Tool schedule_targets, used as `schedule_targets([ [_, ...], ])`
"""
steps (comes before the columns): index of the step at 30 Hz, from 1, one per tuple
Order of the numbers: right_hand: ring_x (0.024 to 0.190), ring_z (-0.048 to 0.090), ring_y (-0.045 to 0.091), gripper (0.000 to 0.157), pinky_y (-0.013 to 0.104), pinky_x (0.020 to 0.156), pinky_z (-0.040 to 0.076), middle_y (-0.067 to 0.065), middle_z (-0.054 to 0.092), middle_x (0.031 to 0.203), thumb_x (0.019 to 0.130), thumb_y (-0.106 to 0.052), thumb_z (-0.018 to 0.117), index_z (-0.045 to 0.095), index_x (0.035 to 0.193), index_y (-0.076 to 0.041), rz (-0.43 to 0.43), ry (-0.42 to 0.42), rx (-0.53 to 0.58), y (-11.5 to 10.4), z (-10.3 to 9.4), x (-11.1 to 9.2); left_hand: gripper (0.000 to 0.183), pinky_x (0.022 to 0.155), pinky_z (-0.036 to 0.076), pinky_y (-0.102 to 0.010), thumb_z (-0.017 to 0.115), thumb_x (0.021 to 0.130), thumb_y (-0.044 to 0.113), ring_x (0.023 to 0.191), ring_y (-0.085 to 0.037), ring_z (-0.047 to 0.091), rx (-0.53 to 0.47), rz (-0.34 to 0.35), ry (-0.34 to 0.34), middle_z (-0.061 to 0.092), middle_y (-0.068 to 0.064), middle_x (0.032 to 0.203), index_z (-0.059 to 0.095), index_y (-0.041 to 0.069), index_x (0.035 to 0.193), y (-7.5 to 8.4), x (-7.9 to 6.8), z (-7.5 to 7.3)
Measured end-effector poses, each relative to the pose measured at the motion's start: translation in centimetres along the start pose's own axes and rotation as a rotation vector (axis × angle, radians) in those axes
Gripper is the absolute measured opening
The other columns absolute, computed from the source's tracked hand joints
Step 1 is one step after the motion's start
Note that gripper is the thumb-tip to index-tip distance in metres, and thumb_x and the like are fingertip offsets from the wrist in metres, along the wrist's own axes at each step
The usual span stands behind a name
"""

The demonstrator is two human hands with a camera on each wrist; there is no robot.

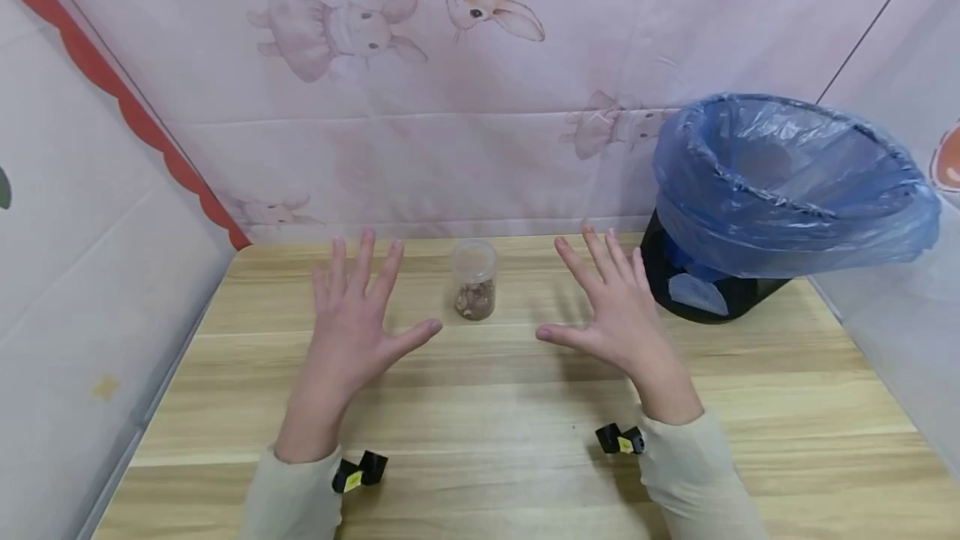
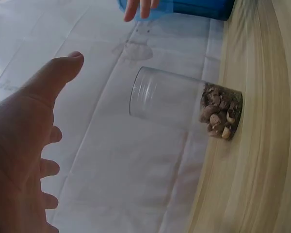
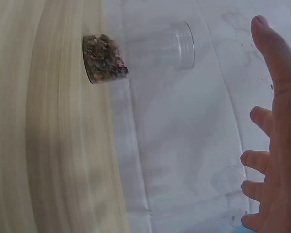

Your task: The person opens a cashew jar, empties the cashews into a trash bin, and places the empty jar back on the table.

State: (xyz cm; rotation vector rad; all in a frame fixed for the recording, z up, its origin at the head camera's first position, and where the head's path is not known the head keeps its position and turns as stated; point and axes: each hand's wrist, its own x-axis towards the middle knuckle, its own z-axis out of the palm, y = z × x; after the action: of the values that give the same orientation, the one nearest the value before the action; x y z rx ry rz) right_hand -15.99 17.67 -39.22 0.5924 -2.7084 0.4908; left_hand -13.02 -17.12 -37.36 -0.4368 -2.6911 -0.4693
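A clear jar (image 1: 475, 265) stands upright on the wooden table, its lower part filled with brown, nut-like or shell-like bits (image 2: 219, 114). My left hand (image 1: 351, 332) is spread to the left of the jar, fingers straight and thumb pointing toward it, holding nothing. On the other side my right hand (image 1: 618, 315) is spread the same way, also with nothing in it. Neither hand touches the jar. In the right wrist view the jar (image 3: 157, 51) shows beyond the thumb, its contents (image 3: 104, 59) dark and crumbly; their exact kind is hard to tell.
At the back right stands a black bin (image 1: 686, 294) lined with a blue plastic bag (image 1: 787, 223), close to my right fingertips. A pink rabbit-patterned curtain (image 1: 480, 165) hangs behind the table (image 1: 480, 423). Small black devices sit at both sleeve cuffs.
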Motion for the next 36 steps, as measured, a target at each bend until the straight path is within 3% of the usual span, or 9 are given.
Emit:
schedule_targets([
  [6,0.153,0.010,0.035,0.112,0.066,0.117,0.013,0.000,0.012,0.167,0.068,-0.074,0.075,0.020,0.159,-0.038,-0.019,0.001,0.117,-0.4,1.3,0.9,0.105,0.116,0.009,-0.068,0.070,0.079,0.066,0.153,-0.041,-0.001,-0.132,0.038,-0.017,0.002,-0.003,0.168,0.016,0.029,0.161,0.8,1.0,1.2],
  [14,0.151,0.022,0.035,0.109,0.063,0.113,0.028,0.002,0.019,0.166,0.070,-0.070,0.076,0.021,0.159,-0.038,-0.050,0.011,0.215,-0.9,2.9,2.9,0.100,0.113,0.021,-0.068,0.071,0.082,0.062,0.152,-0.039,0.010,-0.237,0.105,-0.029,0.006,-0.001,0.168,0.016,0.031,0.161,2.0,3.1,3.0],
  [19,0.149,0.026,0.032,0.105,0.066,0.107,0.035,-0.007,0.016,0.166,0.073,-0.066,0.078,0.017,0.157,-0.046,-0.003,-0.045,0.355,-1.5,3.8,4.0,0.094,0.111,0.026,-0.069,0.069,0.086,0.059,0.152,-0.036,0.014,-0.348,0.075,-0.063,0.006,0.003,0.168,0.015,0.036,0.160,2.1,4.1,4.0],
  [25,0.150,0.024,0.021,0.104,0.060,0.113,0.030,-0.014,0.019,0.164,0.076,-0.055,0.082,0.016,0.156,-0.048,0.036,-0.088,0.555,-2.3,5.5,5.3,0.086,0.109,0.029,-0.069,0.066,0.087,0.060,0.151,-0.031,0.021,-0.488,-0.003,-0.078,0.012,0.005,0.167,0.021,0.039,0.158,2.1,5.1,5.1],
  [28,0.148,0.030,0.024,0.103,0.058,0.112,0.033,-0.014,0.021,0.163,0.077,-0.051,0.082,0.016,0.156,-0.048,0.049,-0.107,0.647,-2.5,6.3,5.7,0.085,0.110,0.031,-0.066,0.068,0.086,0.060,0.150,-0.029,0.023,-0.488,0.017,-0.064,0.018,0.004,0.166,0.027,0.038,0.157,2.3,5.5,5.4],
  [36,0.142,0.039,0.038,0.105,0.058,0.108,0.039,-0.002,0.026,0.163,0.078,-0.039,0.085,0.020,0.160,-0.031,0.068,-0.147,0.735,-2.9,7.7,6.3,0.081,0.111,0.035,-0.059,0.070,0.086,0.058,0.146,-0.031,0.033,-0.328,0.214,-0.036,0.032,-0.005,0.161,0.037,0.029,0.154,2.8,7.6,5.2],
])
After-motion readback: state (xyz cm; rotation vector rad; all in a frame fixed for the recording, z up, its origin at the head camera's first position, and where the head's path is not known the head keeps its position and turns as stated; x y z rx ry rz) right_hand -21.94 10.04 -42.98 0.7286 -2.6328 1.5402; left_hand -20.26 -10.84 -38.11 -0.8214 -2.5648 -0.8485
